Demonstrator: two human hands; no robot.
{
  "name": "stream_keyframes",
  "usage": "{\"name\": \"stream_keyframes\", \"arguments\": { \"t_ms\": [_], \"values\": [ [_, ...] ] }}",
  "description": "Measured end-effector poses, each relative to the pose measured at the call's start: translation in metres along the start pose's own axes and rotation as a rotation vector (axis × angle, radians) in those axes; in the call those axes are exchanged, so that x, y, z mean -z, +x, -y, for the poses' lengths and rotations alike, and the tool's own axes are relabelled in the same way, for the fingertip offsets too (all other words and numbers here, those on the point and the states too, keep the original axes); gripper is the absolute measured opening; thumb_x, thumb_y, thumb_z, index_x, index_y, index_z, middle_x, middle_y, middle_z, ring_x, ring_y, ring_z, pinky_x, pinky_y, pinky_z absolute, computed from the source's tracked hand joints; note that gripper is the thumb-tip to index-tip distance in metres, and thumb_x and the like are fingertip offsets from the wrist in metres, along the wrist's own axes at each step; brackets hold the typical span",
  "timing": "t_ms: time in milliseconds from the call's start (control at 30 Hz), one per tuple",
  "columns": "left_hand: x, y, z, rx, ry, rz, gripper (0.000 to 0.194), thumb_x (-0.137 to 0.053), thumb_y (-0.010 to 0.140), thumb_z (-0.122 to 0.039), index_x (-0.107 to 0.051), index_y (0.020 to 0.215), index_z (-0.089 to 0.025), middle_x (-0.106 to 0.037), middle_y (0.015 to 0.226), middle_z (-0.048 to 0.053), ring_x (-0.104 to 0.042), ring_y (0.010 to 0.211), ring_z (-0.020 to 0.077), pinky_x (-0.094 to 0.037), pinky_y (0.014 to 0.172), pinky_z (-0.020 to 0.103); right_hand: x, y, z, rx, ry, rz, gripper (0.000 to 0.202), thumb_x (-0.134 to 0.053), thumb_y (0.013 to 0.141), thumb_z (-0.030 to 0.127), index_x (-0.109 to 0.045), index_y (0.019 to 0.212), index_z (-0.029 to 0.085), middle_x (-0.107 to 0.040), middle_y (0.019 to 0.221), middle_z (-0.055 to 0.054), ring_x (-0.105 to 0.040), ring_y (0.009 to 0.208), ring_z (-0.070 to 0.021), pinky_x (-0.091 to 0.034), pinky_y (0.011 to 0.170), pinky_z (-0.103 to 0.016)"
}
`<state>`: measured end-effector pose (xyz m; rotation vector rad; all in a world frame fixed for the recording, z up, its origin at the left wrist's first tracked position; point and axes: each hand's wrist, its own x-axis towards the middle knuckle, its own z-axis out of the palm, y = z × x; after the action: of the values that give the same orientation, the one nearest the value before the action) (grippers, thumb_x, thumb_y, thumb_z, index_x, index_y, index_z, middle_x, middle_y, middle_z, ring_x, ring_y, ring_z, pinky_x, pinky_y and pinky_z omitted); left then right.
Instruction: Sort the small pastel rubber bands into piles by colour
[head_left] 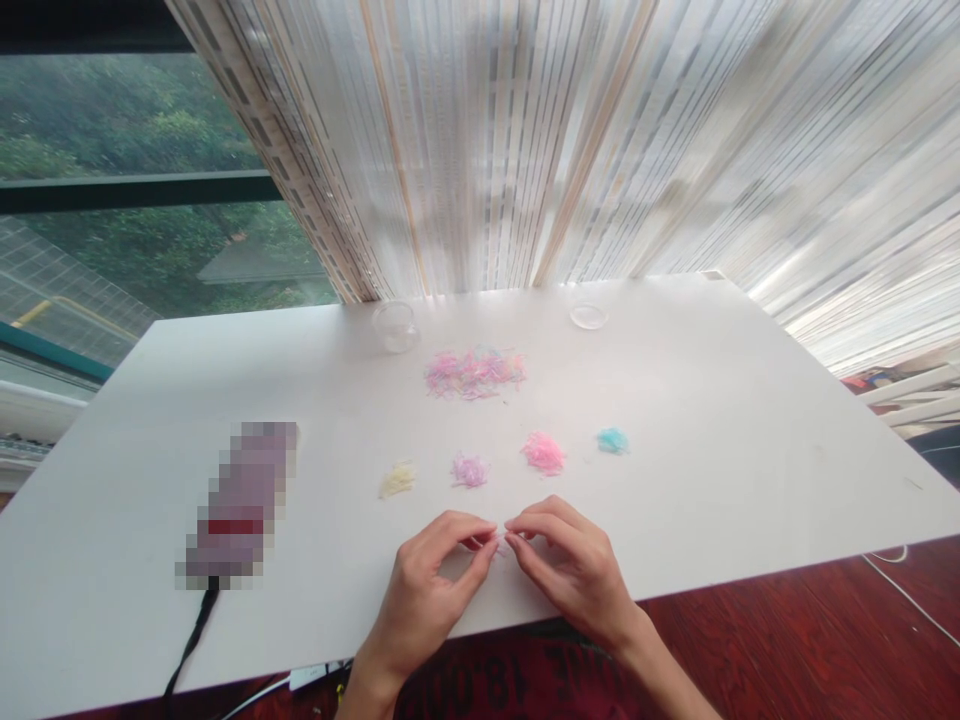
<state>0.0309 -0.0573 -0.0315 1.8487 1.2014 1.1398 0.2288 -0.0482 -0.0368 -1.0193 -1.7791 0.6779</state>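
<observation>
My left hand (442,575) and my right hand (566,560) meet near the table's front edge, each with thumb and forefinger pinched together. A few thin, pale pink strands (501,546) show between the two sets of fingertips. Beyond my hands, small piles of short thin strands lie in a row: a pale yellow pile (397,479), a lilac pile (470,470), a bright pink pile (544,453) and a turquoise pile (613,440). Farther back spreads a larger pile of mixed-colour strands (476,374).
On the white table (712,450), a clear round container (396,328) stands at the back, with a clear lid-like disc (589,317) to its right. A blurred-out purple object (244,500) with a black cable (196,635) lies at left. Striped curtains (480,140) hang behind.
</observation>
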Motion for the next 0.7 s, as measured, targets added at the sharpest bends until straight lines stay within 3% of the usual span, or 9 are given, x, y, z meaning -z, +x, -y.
{"name": "stream_keyframes", "arguments": {
  "t_ms": [300,700],
  "values": [
    [0.0007,-0.0002,-0.0004,-0.011,0.014,-0.008,0.011,-0.064,0.1,-0.016,-0.074,0.101,-0.021,-0.076,0.093,0.005,-0.074,0.085,0.0177,-0.062,0.078,0.027,0.0023,0.002,0.0028,-0.036,-0.004,0.02,0.009,-0.066,0.098,0.021,-0.075,0.098,0.021,-0.071,0.081,-0.004,-0.069,0.073,-0.0166,-0.059,0.065,-0.027],
    [-0.0007,-0.0009,0.0017,-0.002,0.008,-0.025,0.009,-0.064,0.1,-0.017,-0.071,0.096,-0.02,-0.074,0.089,0.003,-0.072,0.082,0.016,-0.058,0.077,0.024,0.0031,0.0009,0.0018,-0.059,0.029,0.026,0.007,-0.069,0.095,0.016,-0.074,0.096,0.021,-0.07,0.082,-0.003,-0.068,0.073,-0.0156,-0.057,0.067,-0.026]
  ]
}}
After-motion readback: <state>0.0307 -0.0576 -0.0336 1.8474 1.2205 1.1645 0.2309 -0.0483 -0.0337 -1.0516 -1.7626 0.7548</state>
